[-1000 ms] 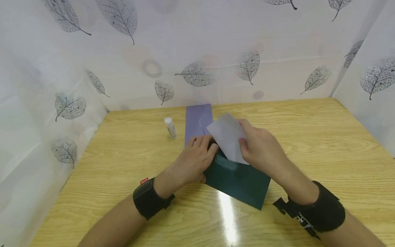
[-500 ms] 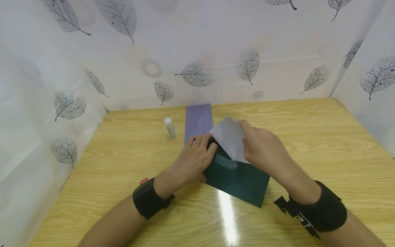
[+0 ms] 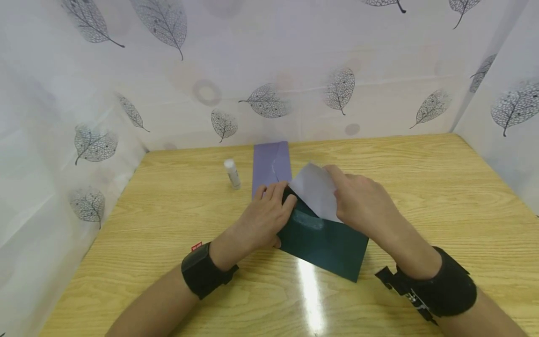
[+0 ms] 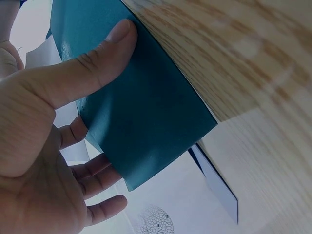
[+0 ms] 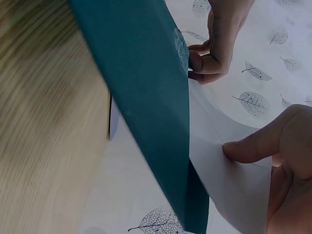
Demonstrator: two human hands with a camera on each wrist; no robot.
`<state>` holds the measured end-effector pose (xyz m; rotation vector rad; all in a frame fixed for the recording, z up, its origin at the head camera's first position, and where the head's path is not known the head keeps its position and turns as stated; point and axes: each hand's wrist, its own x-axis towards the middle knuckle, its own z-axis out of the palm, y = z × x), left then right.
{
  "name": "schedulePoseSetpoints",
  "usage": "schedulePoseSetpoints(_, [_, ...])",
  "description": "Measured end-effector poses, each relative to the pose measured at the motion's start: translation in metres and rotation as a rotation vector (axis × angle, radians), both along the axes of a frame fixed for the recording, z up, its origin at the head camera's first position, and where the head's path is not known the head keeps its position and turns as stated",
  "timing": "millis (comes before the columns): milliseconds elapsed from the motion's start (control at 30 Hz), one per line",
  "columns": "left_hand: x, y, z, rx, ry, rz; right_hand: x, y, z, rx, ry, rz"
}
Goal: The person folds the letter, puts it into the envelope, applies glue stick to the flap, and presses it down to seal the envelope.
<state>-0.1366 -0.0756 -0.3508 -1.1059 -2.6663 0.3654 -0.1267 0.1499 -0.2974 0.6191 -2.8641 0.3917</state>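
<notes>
A dark green envelope [image 3: 326,245] is held tilted above the table, in the middle of the head view. My left hand [image 3: 266,217] grips its left end; the left wrist view shows the thumb [image 4: 105,58] on the front and fingers behind. My right hand [image 3: 366,203] pinches a sheet of white paper [image 3: 315,189] between thumb and fingers. The paper's lower part is hidden in the envelope's mouth and its upper corner sticks out. In the right wrist view the thumb [image 5: 251,146] presses on the paper [image 5: 207,131] beside the envelope's edge.
A purple envelope [image 3: 267,161] lies on the wooden table [image 3: 189,206] behind my left hand, partly covered by it. Left of it stands a small white tube with a cap [image 3: 232,174], like a glue stick. A leaf-patterned curtain [image 3: 294,56] hangs behind and at both sides.
My right hand has shifted slightly right and down with the white paper, and a little less of the paper shows above the envelope. My left hand stays nearly still.
</notes>
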Motion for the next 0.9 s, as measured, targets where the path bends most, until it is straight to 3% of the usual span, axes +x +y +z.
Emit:
schedulePoseSetpoints(300, [0.001, -0.001, -0.001, 0.009, 0.044, -0.015, 0.0, -0.003, -0.004, 0.02, -0.026, 0.057])
schedulePoseSetpoints(533, [0.001, 0.0, -0.002, -0.017, 0.067, -0.003, -0.003, -0.011, -0.013, 0.1, -0.09, 0.156])
schedulePoseSetpoints(700, [0.001, 0.001, -0.002, -0.028, 0.08, -0.003, -0.002, -0.013, -0.017, 0.12, -0.078, 0.212])
schedulePoseSetpoints(900, [0.002, 0.0, -0.001, -0.026, 0.062, -0.007, -0.002, -0.009, -0.013, 0.083, -0.059, 0.17])
